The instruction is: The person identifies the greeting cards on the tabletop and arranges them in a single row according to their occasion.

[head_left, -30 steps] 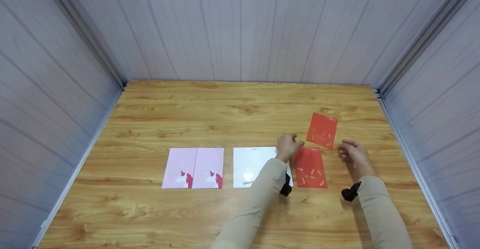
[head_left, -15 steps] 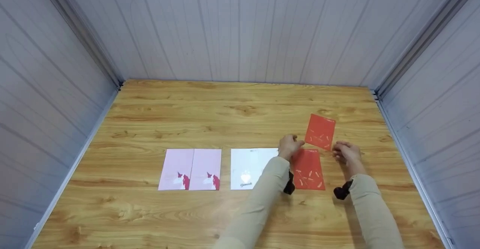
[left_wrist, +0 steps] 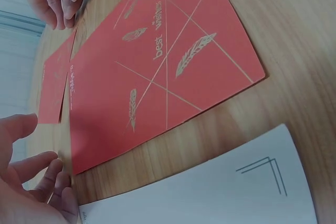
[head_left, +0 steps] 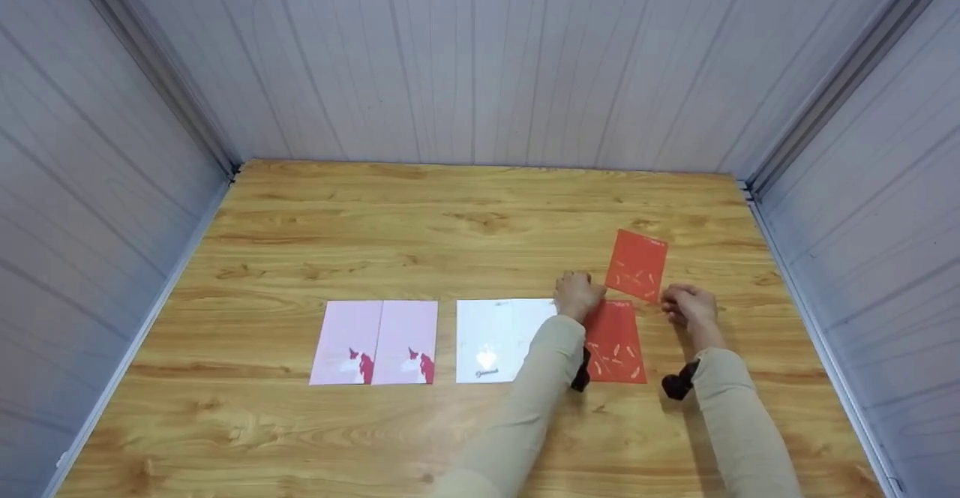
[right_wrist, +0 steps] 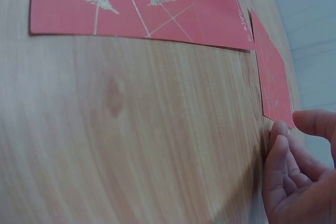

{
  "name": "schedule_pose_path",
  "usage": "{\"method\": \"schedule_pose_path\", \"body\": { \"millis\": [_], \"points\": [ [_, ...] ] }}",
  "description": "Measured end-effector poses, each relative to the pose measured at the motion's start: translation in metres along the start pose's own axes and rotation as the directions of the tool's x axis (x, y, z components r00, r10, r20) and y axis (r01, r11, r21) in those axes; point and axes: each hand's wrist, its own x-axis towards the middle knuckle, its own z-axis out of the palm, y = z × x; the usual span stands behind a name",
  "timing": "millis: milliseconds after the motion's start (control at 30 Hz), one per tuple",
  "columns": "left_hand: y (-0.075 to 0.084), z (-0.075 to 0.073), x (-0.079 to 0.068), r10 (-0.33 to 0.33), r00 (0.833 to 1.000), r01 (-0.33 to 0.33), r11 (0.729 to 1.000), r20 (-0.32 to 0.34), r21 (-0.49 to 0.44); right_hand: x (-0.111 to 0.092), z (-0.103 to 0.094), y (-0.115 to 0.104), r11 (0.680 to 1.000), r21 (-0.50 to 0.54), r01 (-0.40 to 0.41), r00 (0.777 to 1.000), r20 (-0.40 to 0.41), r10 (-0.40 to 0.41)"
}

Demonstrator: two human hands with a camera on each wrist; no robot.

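Observation:
A red card (head_left: 615, 340) printed with gold feathers, lines and "best wishes" lies flat, right of two white cards (head_left: 484, 340) set side by side. Beyond it a second red card (head_left: 636, 265) lies tilted. My left hand (head_left: 579, 294) is at the far left corner of the nearer red card, thumb and fingers apart in the left wrist view, overlapping the white card's far edge. My right hand (head_left: 690, 307) is beside the tilted card's near right corner. In the right wrist view, the thumb and loosely bent fingers (right_wrist: 278, 153) are right by that corner, with a gap between them.
Two pink cards (head_left: 405, 340) with a red and white figure lie side by side at the left. The wooden table (head_left: 375, 213) is enclosed by pale panel walls (head_left: 480, 55) at the back and both sides.
My right hand has moved left, closer to the tilted red card's corner. My left hand stays by the nearer red card. The head view has shifted slightly.

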Motion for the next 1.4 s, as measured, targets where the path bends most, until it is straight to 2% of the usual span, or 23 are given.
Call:
{"method": "schedule_pose_path", "body": {
  "millis": [300,533,700,1067,1267,1400],
  "points": [
    [0.006,0.006,0.003,-0.011,1.0,0.014,0.995,-0.024,0.095,-0.001,-0.001,-0.002,0.999,-0.035,0.022,1.0,-0.014,-0.023],
    [0.008,0.009,0.005,-0.014,1.0,0.015,0.998,-0.007,0.058,0.003,0.004,0.0,1.0,-0.015,-0.002,0.998,-0.068,0.001],
    [0.008,0.01,0.006,-0.014,1.0,0.014,0.999,0.011,0.035,0.004,0.008,0.003,1.0,0.015,0.016,0.995,-0.096,-0.015],
    [0.015,0.01,0.003,0.011,0.999,-0.012,1.0,0.033,0.024,0.001,0.015,0.004,0.999,-0.015,0.052,0.991,-0.123,-0.053],
    [0.016,0.012,0.003,0.02,1.0,-0.021,0.998,0.019,0.057,0.001,0.016,0.002,0.997,-0.036,0.061,0.99,-0.123,-0.065],
    [0.016,0.014,0.003,-0.01,1.0,0.01,1.0,-0.006,-0.011,0.004,0.015,0.003,0.997,-0.066,0.034,0.99,-0.132,-0.043]
  ]
}}
